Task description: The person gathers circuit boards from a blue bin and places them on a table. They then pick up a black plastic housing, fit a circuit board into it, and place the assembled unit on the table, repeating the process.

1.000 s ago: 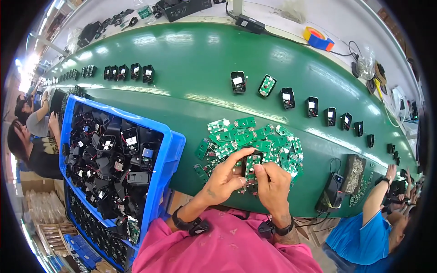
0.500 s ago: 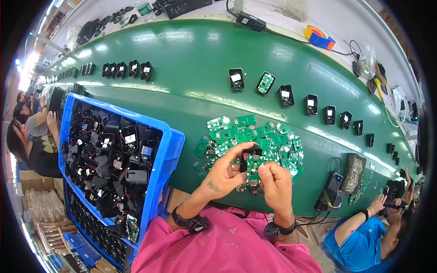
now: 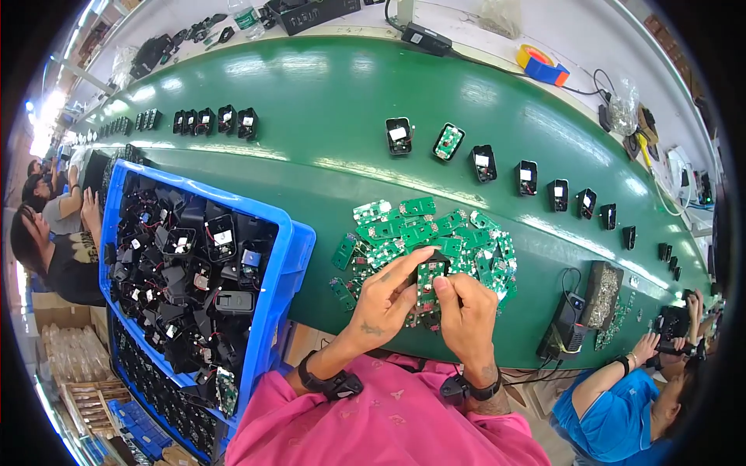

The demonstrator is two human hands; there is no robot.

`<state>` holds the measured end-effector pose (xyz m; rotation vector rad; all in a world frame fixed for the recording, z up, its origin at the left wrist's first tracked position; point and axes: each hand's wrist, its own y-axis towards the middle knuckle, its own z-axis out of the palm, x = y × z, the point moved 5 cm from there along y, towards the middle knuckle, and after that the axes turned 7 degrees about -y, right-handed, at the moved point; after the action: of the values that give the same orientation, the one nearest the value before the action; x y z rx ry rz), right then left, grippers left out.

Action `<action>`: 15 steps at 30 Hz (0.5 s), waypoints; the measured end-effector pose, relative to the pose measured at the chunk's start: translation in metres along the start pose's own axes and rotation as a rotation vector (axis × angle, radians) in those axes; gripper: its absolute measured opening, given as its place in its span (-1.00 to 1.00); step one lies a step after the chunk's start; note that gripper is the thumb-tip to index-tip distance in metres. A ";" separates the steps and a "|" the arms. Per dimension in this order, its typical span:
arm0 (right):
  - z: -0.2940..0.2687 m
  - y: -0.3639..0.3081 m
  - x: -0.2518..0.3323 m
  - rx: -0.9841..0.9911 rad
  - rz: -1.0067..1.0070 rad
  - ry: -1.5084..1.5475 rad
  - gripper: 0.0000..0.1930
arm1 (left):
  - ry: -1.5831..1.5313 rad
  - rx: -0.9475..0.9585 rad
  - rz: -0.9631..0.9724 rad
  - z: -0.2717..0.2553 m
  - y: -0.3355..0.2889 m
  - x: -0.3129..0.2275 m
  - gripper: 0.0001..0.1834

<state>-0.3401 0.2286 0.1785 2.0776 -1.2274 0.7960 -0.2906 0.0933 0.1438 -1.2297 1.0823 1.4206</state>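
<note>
Head view. Green circuit board [image 3: 429, 289]: between both hands, over the near side of a heap of loose boards [image 3: 418, 231]. Left hand [image 3: 379, 312]: curled round a black housing [image 3: 440, 258], apparently with the board at its mouth; depth of fit unclear behind the fingers. Right hand [image 3: 471, 317]: gripping the same piece, thumb pressed on the board's face. Step in hand, by judgement: seating board in housing. Called for next: even thumb pressure, housing braced, board level.
</note>
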 end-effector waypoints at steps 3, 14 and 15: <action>0.001 0.000 -0.002 -0.035 -0.016 -0.021 -0.77 | -0.175 0.066 -0.074 -0.002 -0.001 0.007 -0.41; 0.010 -0.001 -0.015 0.065 0.224 0.010 -0.84 | -0.257 0.052 -0.254 -0.001 0.002 0.016 -0.58; 0.013 0.001 -0.012 0.117 0.203 0.090 -0.75 | -0.246 0.074 -0.275 0.001 0.004 0.015 -0.58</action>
<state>-0.3429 0.2247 0.1614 2.0053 -1.3861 1.0645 -0.2955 0.0947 0.1295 -1.0728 0.7599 1.2692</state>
